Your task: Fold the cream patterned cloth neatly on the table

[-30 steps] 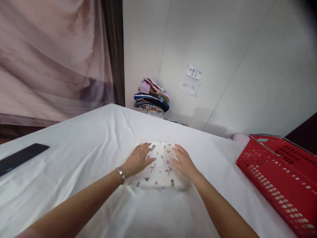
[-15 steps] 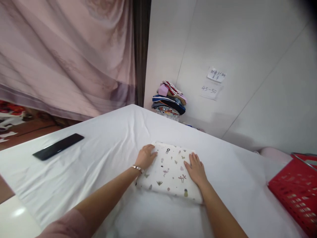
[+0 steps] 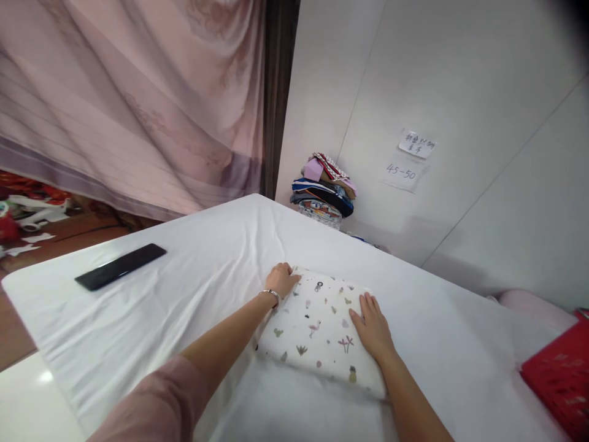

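Observation:
A white folded cloth (image 3: 326, 331) printed with small plants, pineapples and a flamingo lies flat on the white-covered table (image 3: 202, 294). My left hand (image 3: 281, 281) is at its far left corner, the fingers curled round the edge and the thumb on top. On the right edge of the cloth rests my right hand (image 3: 372, 326), laid flat with its fingers stretched out. A metal bracelet (image 3: 272, 296) circles my left wrist.
A black flat slab (image 3: 120, 266) lies on the left of the table. Behind the far edge stands a stack of folded clothes (image 3: 324, 187) against the wall. A red basket (image 3: 559, 374) is at the right. A pink curtain (image 3: 138, 104) hangs at the left.
The view has shifted a little, so everything sits slightly further right. My left hand has moved towards the cloth's far left corner and its fingers curl more. My right hand stays on the right edge.

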`<state>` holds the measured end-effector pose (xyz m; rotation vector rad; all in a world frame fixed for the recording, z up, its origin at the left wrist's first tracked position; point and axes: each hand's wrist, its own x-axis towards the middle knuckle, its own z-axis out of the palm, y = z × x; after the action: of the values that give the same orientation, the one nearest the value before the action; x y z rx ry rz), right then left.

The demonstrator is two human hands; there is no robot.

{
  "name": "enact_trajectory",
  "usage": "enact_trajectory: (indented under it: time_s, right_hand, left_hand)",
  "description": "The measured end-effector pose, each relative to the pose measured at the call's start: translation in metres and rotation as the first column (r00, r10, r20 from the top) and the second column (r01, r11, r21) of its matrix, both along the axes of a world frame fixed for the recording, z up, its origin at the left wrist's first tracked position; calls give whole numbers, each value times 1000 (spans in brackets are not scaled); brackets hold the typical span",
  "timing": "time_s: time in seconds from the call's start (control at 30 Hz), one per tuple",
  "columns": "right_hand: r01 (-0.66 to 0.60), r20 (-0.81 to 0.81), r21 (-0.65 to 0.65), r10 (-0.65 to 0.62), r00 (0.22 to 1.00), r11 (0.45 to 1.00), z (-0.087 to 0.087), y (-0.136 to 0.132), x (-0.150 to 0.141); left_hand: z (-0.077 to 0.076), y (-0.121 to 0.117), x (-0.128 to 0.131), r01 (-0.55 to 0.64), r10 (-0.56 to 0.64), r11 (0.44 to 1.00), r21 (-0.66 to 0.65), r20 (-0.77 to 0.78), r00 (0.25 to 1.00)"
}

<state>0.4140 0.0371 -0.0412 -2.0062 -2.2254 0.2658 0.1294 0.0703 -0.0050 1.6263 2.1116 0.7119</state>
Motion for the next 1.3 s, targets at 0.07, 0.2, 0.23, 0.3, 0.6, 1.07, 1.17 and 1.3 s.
enact_trajectory:
  time_s: [0.07, 0.2, 0.23, 0.3, 0.6, 1.07, 1.17, 1.3]
  right_hand:
    - [-4, 5, 7, 4, 1000, 1000, 0, 0, 0]
    - [-24, 15, 11, 24, 1000, 1000, -1, 0, 1]
    - [-27, 19, 10, 27, 999, 1000, -1, 0, 1]
    - [-28, 27, 5, 28, 999, 1000, -2, 1, 1]
    - [-46, 14, 40, 45, 999, 998, -5, 1, 3]
    - [-189, -50, 279, 211, 976, 941, 28, 27, -57]
    - [-288, -185, 355, 368, 911, 889, 32, 45, -107]
    - [-292, -273, 335, 389, 880, 896, 29, 65, -157]
  left_hand:
    - [-2, -1, -1, 14, -15, 996, 83, 8, 1000]
    - [-7, -3, -5, -54, 49, 993, 106, 52, 997]
    - [-9, -3, -5, -73, 69, 994, 79, 61, 996]
    - [-12, -4, -6, -93, 90, 995, 43, 73, 993]
    - [-22, -8, -7, -89, 75, 985, 147, 99, 992]
    - [-33, -4, -7, -75, 58, 970, 233, 77, 995]
    - [-34, -4, -7, -63, 48, 969, 240, 69, 996]
    - [-32, -4, -6, -58, 51, 969, 241, 36, 998]
